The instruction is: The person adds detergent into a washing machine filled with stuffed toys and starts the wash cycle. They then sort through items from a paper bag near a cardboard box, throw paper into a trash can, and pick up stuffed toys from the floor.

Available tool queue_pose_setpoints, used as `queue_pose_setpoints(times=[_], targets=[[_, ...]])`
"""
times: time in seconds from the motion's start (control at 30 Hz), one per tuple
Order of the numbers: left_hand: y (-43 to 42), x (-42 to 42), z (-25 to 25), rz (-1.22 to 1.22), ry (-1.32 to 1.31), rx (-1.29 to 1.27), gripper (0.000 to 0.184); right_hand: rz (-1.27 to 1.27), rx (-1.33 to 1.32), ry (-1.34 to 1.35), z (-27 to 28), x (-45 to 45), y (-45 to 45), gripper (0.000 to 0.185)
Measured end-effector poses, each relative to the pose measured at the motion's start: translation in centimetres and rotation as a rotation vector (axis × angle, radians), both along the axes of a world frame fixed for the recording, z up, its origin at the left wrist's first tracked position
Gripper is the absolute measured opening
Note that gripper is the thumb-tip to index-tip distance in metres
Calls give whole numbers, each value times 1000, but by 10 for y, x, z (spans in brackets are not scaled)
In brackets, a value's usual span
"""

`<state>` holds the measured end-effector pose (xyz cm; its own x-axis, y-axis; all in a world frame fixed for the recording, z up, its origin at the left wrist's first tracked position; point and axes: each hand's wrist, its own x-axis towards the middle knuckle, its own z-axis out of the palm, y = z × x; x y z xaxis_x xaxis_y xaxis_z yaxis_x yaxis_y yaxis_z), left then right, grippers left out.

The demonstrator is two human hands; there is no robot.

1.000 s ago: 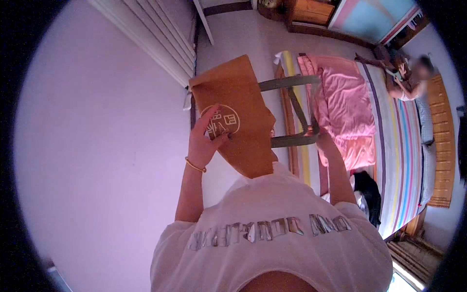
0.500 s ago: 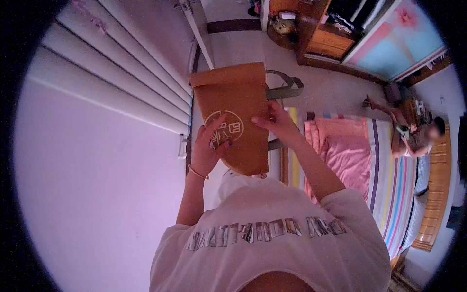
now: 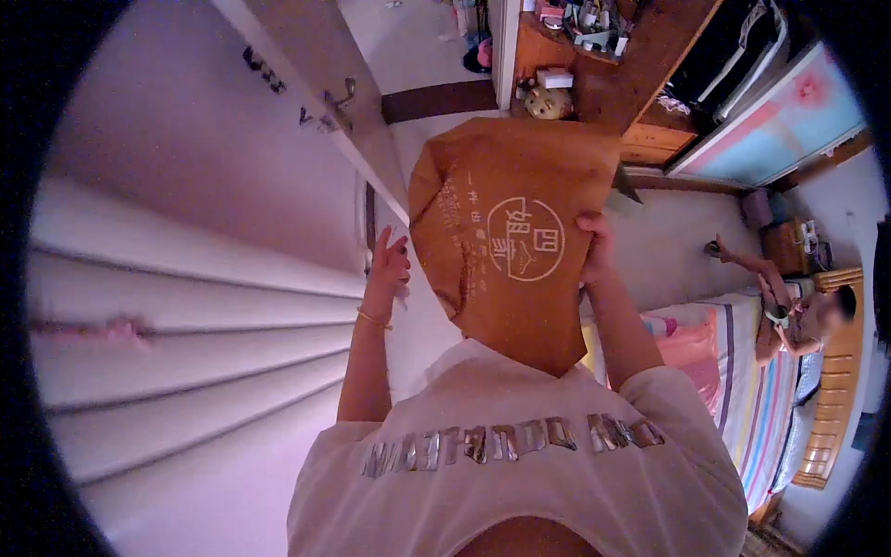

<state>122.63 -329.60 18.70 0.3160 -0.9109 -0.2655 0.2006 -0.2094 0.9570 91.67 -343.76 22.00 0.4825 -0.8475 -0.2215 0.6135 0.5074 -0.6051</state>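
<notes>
A brown tote bag (image 3: 529, 306) with white printed characters and a round logo is held up in front of my chest. My right hand (image 3: 599, 249) grips its right edge, thumb on the printed face and the other fingers behind. My left hand (image 3: 390, 266) is off the bag's left side, apart from it, with its fingers spread and nothing in them. The bag's left side is creased and bulges outward. Part of a dark green strap (image 3: 627, 190) shows behind the upper right edge. The bag's back is hidden.
An open door (image 3: 325, 130) and pale folded curtain (image 3: 204, 343) are at the left. A wooden cabinet (image 3: 640, 139) stands ahead, with a gold piggy bank (image 3: 548, 102) beside it. At the right, a person (image 3: 789, 325) is on a striped bed (image 3: 742, 408).
My left hand has left the bag's front and moved left. The bag has turned, spread wider and shifted right, showing more print. My right hand has moved right along with it.
</notes>
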Motion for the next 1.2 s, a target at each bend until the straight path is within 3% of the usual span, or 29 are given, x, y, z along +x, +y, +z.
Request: queue_pose_setpoints(times=[0.2,0.3,0.37,0.47,0.53,0.6,0.67,0.77,0.87,0.9,1.0,1.03,1.1,1.17,1.2], targets=[[-149,29,-1,-85,-29,-119,51,-82,-34,-139,-44,22,-143,51],[-221,43,11,60,21,8,37,-40,-13,-131,-82,24,-232,50],[-274,58,7,126,21,-67,29,63,-4,-85,-83,26,-282,51],[-354,85,21,227,2,-138,23,-57,70,199,-45,66,-357,44],[-403,105,28,281,-16,-125,25,23,74,201,-39,89,-423,49],[-434,122,62,353,-245,-52,25,153,45,273,-42,113,-477,52],[-465,139,64,484,-58,-125,24,314,-45,400,-59,140,-529,54],[-522,189,68,375,-483,-162,19,489,-112,660,-90,181,-616,43],[-589,220,86,287,-686,-327,10,244,-1194,1309,-134,237,-679,55],[-609,229,92,270,-735,-401,7,282,-1038,1346,-62,264,-679,66],[-674,275,104,130,-824,-271,8,100,-1258,1061,-27,342,-743,68],[-699,292,107,76,-819,-315,10,159,-1289,866,-21,370,-767,65],[-751,327,113,-30,-804,-395,12,326,-992,579,-12,430,-798,62],[-790,353,130,-189,-623,-420,13,328,-1016,528,3,477,-829,59],[-810,367,138,-266,-629,-433,13,248,-1190,619,15,497,-849,58]])
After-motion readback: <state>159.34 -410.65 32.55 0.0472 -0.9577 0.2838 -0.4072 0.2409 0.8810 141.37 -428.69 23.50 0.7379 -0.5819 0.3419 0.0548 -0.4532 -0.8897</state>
